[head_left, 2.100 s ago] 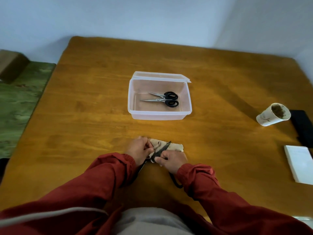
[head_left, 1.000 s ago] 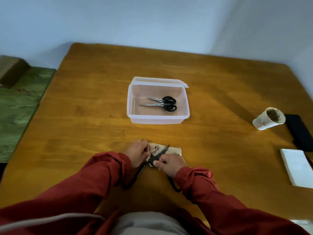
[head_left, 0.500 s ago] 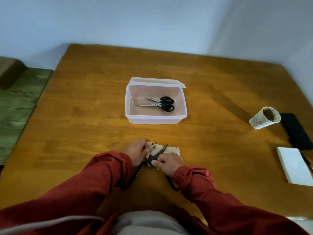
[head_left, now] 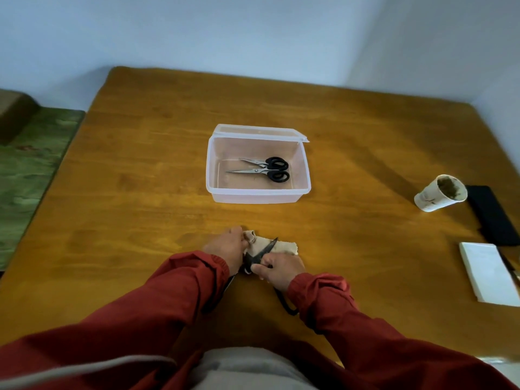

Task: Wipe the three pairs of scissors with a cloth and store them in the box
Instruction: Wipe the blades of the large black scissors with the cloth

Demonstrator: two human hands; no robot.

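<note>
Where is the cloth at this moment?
In the head view, the cloth lies on the table at centre, between the left hand and right hand, under the black scissors, nearer the person than the box.

cloth [head_left: 282, 246] bunched tighter, gathered at left hand [head_left: 226, 247]

Single view, head-worn, wide-angle: faces forward and down over the wooden table [head_left: 140, 192] to the far wall [head_left: 225, 38]; left hand [head_left: 225, 246] and right hand [head_left: 281, 267] near, low centre
</note>
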